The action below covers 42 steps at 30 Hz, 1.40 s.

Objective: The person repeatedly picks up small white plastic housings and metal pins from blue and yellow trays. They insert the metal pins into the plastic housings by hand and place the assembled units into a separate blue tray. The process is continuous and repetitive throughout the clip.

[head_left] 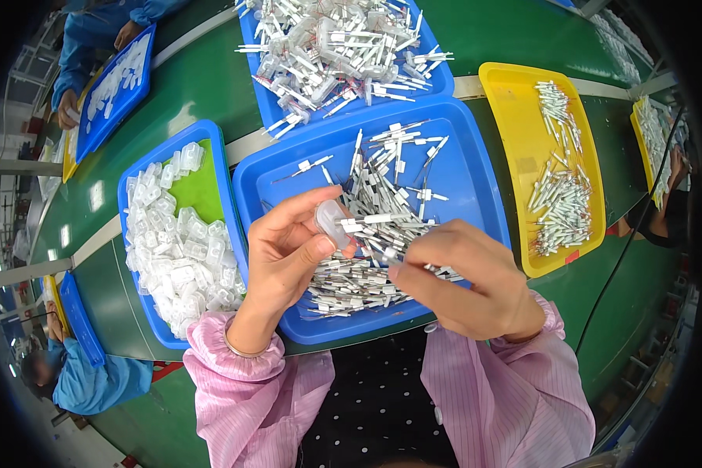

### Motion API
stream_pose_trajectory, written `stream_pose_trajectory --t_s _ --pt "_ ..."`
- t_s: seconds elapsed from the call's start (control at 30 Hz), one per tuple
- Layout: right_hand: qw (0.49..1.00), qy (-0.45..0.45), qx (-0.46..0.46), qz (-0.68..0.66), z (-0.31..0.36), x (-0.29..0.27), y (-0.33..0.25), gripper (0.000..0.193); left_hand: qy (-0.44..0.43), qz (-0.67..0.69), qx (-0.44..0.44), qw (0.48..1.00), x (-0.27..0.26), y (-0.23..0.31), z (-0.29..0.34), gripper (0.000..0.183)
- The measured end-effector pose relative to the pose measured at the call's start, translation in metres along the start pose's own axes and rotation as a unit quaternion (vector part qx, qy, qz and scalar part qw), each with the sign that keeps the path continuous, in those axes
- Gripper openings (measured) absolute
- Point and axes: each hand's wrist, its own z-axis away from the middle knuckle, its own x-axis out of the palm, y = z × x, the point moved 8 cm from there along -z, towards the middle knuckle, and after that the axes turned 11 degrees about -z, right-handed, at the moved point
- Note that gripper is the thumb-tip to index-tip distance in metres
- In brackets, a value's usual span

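Observation:
My left hand [282,251] pinches a clear, rounded plastic housing [332,223] between thumb and fingers. A thin white part with wire leads [384,219] extends from the housing toward my right hand [476,282]. The right fingers are closed in a pinch, slightly blurred; what they grip is hard to make out. Both hands are over a blue tray [476,175] heaped with slim white-and-grey wired parts [351,282]. To the left, clear plastic housings [183,261] fill a second blue tray [225,183] with a green bottom.
Beyond, a blue tray [444,79] is piled with housings joined to wired parts. At right, a yellow tray [520,132] carries white wired parts. A co-worker in blue sleeves [86,48] handles a tray far left; another person [105,384] sits lower left. A black cable [630,234] hangs at right.

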Motion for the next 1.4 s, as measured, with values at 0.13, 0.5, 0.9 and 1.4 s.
stream_pose_trajectory --t_s 0.13,0.5,0.9,1.4 --pt "0.997 0.008 -0.018 0.07 -0.002 0.001 -0.007 0.024 -0.01 0.003 0.0 1.0 0.002 0.0 0.001 0.041" --pt "0.999 -0.005 0.009 0.033 -0.006 -0.001 -0.009 0.022 -0.028 -0.033 -0.013 0.999 0.003 0.001 0.004 0.041" --pt "0.995 0.066 0.075 -0.01 0.001 -0.005 0.003 0.024 -0.022 0.005 -0.009 1.0 0.003 0.001 0.002 0.042" --pt "0.949 0.147 0.251 -0.124 0.012 -0.01 0.028 0.015 -0.033 0.017 0.011 0.999 0.002 0.001 0.001 0.043"
